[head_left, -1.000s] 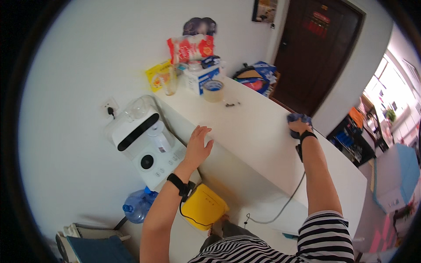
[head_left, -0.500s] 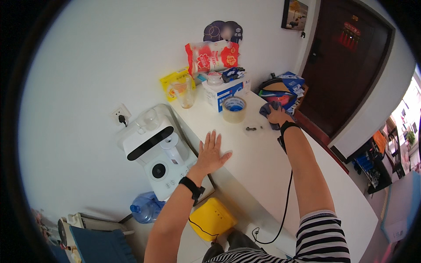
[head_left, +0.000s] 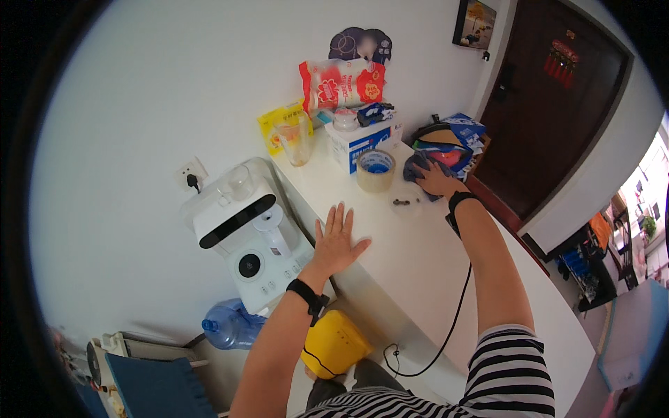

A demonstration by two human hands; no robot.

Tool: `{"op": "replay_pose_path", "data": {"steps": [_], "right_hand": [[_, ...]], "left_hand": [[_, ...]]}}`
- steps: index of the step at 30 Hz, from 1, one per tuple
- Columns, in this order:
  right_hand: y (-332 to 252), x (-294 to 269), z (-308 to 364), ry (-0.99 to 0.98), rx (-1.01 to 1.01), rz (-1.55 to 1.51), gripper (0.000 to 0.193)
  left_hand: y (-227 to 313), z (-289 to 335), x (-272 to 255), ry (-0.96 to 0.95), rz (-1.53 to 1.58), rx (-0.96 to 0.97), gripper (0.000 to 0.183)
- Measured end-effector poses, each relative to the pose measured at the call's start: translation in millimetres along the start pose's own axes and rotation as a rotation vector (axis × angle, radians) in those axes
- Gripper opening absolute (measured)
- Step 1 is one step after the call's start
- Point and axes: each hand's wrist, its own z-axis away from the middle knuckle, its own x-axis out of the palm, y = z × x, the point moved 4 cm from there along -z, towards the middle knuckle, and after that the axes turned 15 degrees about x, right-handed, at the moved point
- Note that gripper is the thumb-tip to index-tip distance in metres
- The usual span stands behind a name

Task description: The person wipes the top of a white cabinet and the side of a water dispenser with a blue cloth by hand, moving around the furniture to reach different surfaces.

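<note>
We rest our right hand [head_left: 437, 181] on a dark cloth [head_left: 415, 167], grip unclear, our left hand [head_left: 336, 245] spread open by the counter [head_left: 411, 258] edge.

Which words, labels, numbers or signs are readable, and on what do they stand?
I leave wording uncopied; print shows on:
Red-and-white packet: large lettering.
White-and-blue box: panel lettering.
Yellow box: partly hidden.
Tape roll: too small.
Dispenser panel: too small.
Red door hanging: too small.
</note>
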Motion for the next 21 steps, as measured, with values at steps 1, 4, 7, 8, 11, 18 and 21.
{"op": "replay_pose_path", "data": {"steps": [1, 4, 7, 8, 11, 18, 21], "right_hand": [[11.5, 3.9, 8.8, 0.019, 0.024, -0.014, 0.057], [48.5, 18.7, 46.5, 0.040, 0.087, -0.051, 0.056], [71.2, 34.1, 106.5, 0.041, 0.162, -0.069, 0.057], [80.7, 41.1, 127.8, 0.052, 0.177, -0.091, 0.057], [86.0, 62.9, 188.1, 0.057, 0.217, -0.110, 0.058], [29.6, 73.0, 265.3, 0.007, 0.363, -0.122, 0.064], [-5.5, 73.4, 269.5, 0.006, 0.266, -0.129, 0.062]], "left_hand": [[0.8, -0.7, 0.3, 0.000, -0.001, 0.008, 0.081], [-1.0, -3.2, 2.3, 0.070, 0.027, 0.045, 0.079], [-4.6, -3.4, 8.8, 0.140, 0.020, 0.090, 0.079], [-5.5, -3.2, 10.0, 0.179, 0.023, 0.117, 0.078], [-9.1, -1.0, 11.7, 0.241, 0.035, 0.153, 0.076], [-9.8, 0.0, 9.9, 0.303, 0.035, 0.165, 0.070], [-6.7, 3.1, 11.8, 0.316, 0.045, 0.170, 0.068]]}}
